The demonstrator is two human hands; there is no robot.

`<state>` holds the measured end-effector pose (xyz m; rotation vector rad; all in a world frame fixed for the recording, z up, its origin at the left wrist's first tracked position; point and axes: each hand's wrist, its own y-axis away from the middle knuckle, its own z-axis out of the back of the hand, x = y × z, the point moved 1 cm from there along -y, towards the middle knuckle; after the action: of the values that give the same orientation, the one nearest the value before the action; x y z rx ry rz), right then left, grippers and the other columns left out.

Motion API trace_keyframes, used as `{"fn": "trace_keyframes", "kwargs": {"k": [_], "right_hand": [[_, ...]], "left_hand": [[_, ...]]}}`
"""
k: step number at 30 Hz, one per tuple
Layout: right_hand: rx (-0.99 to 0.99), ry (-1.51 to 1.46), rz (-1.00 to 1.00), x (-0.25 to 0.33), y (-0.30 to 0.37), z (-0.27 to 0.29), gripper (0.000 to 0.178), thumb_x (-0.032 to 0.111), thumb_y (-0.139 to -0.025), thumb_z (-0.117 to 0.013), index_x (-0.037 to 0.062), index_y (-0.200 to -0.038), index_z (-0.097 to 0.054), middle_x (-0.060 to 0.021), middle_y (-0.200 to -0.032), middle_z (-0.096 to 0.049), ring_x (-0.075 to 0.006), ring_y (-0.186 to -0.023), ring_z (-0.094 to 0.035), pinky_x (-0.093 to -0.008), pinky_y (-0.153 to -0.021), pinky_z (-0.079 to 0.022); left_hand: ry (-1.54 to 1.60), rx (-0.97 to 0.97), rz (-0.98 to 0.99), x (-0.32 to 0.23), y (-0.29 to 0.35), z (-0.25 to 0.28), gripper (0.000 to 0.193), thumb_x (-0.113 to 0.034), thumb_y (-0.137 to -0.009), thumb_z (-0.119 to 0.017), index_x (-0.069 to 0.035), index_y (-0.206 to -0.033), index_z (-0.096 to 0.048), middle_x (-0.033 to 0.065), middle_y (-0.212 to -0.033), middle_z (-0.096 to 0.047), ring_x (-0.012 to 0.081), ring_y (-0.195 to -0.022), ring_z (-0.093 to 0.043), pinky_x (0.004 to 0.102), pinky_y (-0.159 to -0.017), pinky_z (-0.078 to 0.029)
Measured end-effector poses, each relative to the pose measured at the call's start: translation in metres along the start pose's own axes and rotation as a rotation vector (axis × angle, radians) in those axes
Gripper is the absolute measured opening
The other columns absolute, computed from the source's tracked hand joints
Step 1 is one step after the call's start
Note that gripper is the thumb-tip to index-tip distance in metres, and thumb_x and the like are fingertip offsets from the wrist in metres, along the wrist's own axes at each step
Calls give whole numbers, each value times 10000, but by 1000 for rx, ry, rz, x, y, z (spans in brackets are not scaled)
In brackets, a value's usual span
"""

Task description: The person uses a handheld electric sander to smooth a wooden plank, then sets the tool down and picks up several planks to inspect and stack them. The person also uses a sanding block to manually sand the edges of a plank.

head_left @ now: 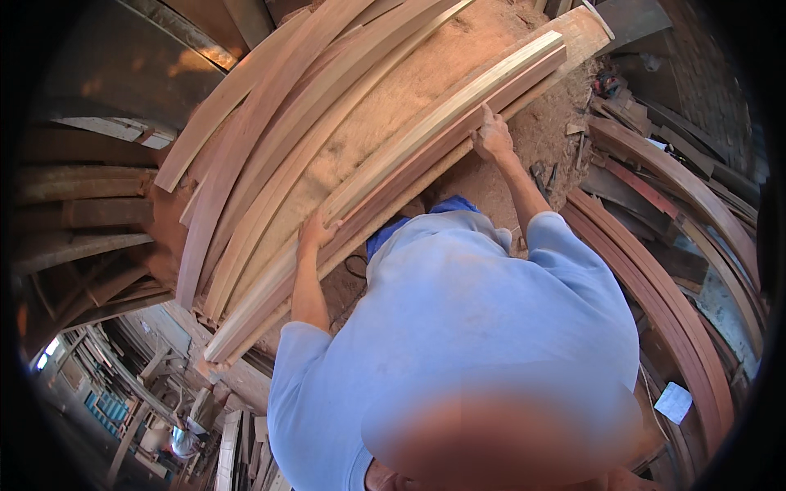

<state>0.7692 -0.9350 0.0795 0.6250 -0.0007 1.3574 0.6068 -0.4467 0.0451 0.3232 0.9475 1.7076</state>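
The work is looking partway along: a pale board (426, 132) and a reddish board (417, 163) are already lying lengthwise side by side, running from upper right to lower left of the frame along the near edge of the sawdust-covered counter (385, 123). No fastening or tool is showing on this pair. At upper left, more planks (246, 147) are lying in a loose, overlapping pile apart from it, probably waiting for handling; how much is remaining, the view is not telling.

The left hand (313, 233), left of centre, is resting across the pair, its thumb standing apart from the fingers. The right hand (494, 135), above centre, is pointing its index finger along the reddish board and touching it, the other fingers curling. Whether either hand is gripping, I cannot tell.
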Motion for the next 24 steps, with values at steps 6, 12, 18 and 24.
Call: {"fn": "trace_keyframes", "kwargs": {"k": [6, 12, 18, 24], "right_hand": [[158, -31, 29, -2, -13, -25, 837, 211, -928, -643, -129, -1538, -182, -403, -1184, -620, -495, -1171, -608, -506, -992, -496], [164, 60, 130, 0, -13, -31, 719, 257, -898, -655, -90, -1457, -365, -334, -1056, -692, -463, -1080, -663, -517, -931, -518], [71, 176, 444, 85, 26, -3, 496, 251, -866, -675, 68, -1320, -592, -231, -1233, -653, -423, -1187, -617, -519, -999, -476], [247, 466, 803, 117, 41, -61, 543, 215, -849, -668, 71, -1364, -577, -260, -1424, -530, -445, -1365, -473, -547, -1123, -353]], "left_hand": [[-43, -20, -17, 0, 2, -3, 863, -552, -822, -765, -108, -1505, -479, 195, -1442, -581, 382, -1356, -523, 467, -1130, -402], [-38, -78, -15, -1, 8, -9, 878, -540, -808, -783, -98, -1503, -478, 198, -1432, -590, 381, -1341, -538, 488, -1126, -400], [-65, -155, -20, -9, 19, -16, 877, -529, -795, -802, -77, -1480, -494, 190, -1399, -612, 369, -1315, -557, 499, -1106, -405], [-128, -194, 35, -23, 38, -30, 781, -518, -779, -819, -72, -1368, -568, 177, -1335, -633, 357, -1294, -556, 508, -1079, -411]]}}
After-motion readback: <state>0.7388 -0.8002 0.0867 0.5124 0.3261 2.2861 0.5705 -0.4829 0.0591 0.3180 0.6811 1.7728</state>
